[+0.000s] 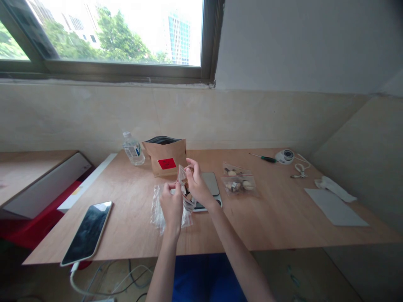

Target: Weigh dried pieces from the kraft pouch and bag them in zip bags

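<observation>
Between my two hands is a small clear zip bag (188,200) with brown and dark dried pieces inside. My left hand (171,203) pinches its left edge near the top. The fingers of my right hand (195,182) are closed at the bag's upper right side. Below the hands lies a stack of clear plastic bags (157,209). Partly hidden by my right hand and the bag is a kitchen scale (210,184). Behind my hands stands an open brown paper pouch (168,157) with a red label.
Two filled zip bags (241,184) lie right of the scale. A water bottle (134,150) stands at the back left, a phone (88,230) with a cable at the front left. Farther right are a screwdriver (267,159), a white dome camera (285,156) and white paper (335,207).
</observation>
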A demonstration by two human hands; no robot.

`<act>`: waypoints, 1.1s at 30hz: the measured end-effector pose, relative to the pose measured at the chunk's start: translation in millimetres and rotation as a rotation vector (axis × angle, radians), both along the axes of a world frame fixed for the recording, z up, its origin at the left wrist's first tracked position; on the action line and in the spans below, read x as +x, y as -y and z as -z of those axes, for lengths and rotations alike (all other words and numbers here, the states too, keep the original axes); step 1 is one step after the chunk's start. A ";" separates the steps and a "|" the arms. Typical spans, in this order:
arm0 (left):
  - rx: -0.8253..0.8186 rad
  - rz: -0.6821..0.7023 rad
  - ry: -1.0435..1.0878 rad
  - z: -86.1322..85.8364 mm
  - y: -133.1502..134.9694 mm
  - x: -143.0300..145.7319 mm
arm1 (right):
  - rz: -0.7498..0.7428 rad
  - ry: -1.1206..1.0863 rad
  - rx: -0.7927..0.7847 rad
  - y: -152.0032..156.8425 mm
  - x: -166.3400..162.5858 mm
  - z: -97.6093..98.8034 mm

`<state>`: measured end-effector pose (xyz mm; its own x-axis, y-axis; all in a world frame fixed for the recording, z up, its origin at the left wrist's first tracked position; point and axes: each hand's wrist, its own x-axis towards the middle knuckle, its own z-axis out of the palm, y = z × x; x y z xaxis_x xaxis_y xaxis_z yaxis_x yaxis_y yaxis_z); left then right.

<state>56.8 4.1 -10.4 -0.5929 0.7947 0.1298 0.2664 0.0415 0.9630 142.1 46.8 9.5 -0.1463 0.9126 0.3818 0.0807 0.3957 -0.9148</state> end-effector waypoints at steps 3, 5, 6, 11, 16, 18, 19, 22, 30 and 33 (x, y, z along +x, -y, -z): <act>-0.003 0.022 0.057 -0.6 1.2 -0.4 | 0.010 0.059 0.067 1.0 2.3 3.7; -0.012 0.038 0.105 -2.1 2.3 -0.7 | 0.017 0.049 0.077 3.3 7.4 3.5; -0.018 0.039 0.129 -3.1 2.7 -0.8 | 0.026 0.040 0.083 4.9 10.9 2.7; -0.020 0.014 0.244 -6.3 3.5 -1.2 | 0.117 0.092 0.058 16.6 32.7 1.5; 0.080 0.045 0.451 -6.5 4.1 0.7 | 0.101 0.219 -0.042 34.1 48.3 13.8; 0.121 0.048 0.513 -6.5 5.1 2.9 | 0.083 0.270 -0.070 40.2 50.7 17.9; 0.141 0.051 0.540 -6.3 5.7 4.1 | 0.084 0.284 -0.075 42.4 51.2 18.7; 0.186 0.059 0.574 -4.9 7.7 8.5 | 0.107 0.285 -0.054 45.1 50.6 16.2; 0.224 0.185 0.466 1.9 11.8 17.2 | 0.219 0.092 0.041 38.5 50.1 12.1; 0.260 0.252 0.317 9.9 7.9 12.6 | 0.292 -0.054 0.003 37.5 58.3 19.2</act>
